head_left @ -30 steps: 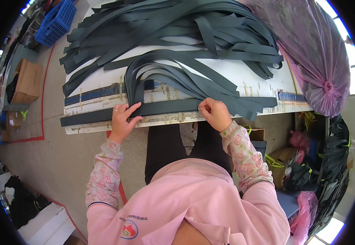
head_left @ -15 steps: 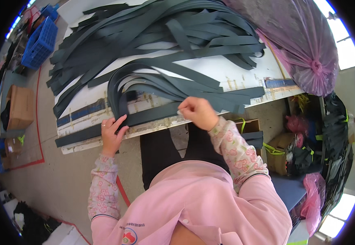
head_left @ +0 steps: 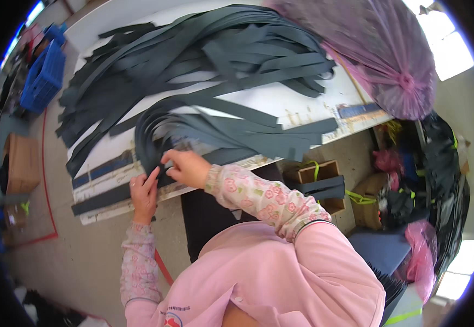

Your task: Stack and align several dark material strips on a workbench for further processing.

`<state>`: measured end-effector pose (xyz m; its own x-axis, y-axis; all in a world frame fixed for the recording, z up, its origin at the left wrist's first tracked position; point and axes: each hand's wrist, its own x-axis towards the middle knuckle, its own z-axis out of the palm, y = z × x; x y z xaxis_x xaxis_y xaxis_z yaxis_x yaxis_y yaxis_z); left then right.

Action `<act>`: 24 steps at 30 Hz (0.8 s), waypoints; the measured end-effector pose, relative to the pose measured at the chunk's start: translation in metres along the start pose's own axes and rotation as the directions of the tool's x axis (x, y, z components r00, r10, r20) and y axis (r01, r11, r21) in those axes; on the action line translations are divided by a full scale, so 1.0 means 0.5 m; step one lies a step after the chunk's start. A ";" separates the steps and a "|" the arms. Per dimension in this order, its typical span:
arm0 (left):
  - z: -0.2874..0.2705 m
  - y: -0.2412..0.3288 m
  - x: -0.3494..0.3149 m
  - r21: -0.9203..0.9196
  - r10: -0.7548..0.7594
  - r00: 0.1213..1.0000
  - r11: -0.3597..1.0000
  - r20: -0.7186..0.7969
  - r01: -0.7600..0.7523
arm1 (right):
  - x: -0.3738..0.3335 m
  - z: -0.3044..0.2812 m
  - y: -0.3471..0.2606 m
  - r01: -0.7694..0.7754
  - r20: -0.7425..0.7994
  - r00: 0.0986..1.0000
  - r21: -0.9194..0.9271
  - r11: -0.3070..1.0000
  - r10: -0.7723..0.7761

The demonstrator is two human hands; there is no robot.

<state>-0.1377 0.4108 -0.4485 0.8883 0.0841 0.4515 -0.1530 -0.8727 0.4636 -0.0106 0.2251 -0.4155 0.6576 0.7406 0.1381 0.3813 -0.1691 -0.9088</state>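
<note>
A dark grey-green flat strap (head_left: pixel 103 200) lies along the near edge of the white table (head_left: pixel 92 217), running under my fingers. My left hand (head_left: pixel 144 197) is on this strap at the table edge, thumb and fingers drawn together on it. Close beside its fingertips, my right hand (head_left: pixel 187 168) is closed in a pinch; what it holds is hidden. Just beyond both hands, a bundle of like straps (head_left: pixel 152 122) curves in a loop, its ends fanned out to the right.
A large heap of dark straps (head_left: pixel 193 49) covers the far part of the table. A tied pink plastic bag (head_left: pixel 378 60) bulges at the far right. Below the table's right side are a wooden box (head_left: pixel 324 171) and more strap bundles. Blue crates (head_left: pixel 43 76) and a cardboard box (head_left: pixel 23 163) stand left.
My right hand has moved left along the table edge, up to my left hand. Earlier a small whitish thing showed at its fingertips. My left fingers have drawn closer together.
</note>
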 end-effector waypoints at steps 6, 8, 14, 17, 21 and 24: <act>0.011 0.009 0.021 -0.032 -0.004 1.000 0.999 -0.018 0.004 | -0.019 0.029 0.012 -0.114 0.008 0.993 -0.020 0.993 0.114; 0.006 0.013 0.018 -0.046 -0.032 0.999 0.998 -0.012 0.031 | -0.020 0.044 0.006 -0.107 0.060 0.992 -0.046 0.993 0.110; -0.003 0.011 0.012 -0.092 -0.045 0.997 0.995 -0.062 0.040 | -0.013 0.072 -0.003 -0.144 0.022 0.989 -0.105 0.984 0.147; -0.002 0.012 0.014 -0.117 -0.051 0.995 0.992 -0.080 0.042 | -0.012 0.076 -0.008 -0.164 0.023 0.985 -0.165 0.973 0.170; 0.002 0.011 0.013 -0.103 -0.043 0.997 0.994 -0.066 0.036 | -0.011 0.074 -0.012 -0.209 0.032 0.975 -0.206 0.956 0.220; 0.003 0.005 0.010 -0.058 -0.010 0.999 0.998 -0.038 0.008 | -0.019 0.060 0.009 -0.155 0.084 0.982 -0.125 0.980 0.166</act>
<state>-0.1330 0.4081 -0.4463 0.8724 0.1111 0.4759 -0.1711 -0.8428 0.5103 -0.0347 0.2367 -0.4325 0.6548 0.7543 -0.0486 0.3531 -0.3621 -0.8627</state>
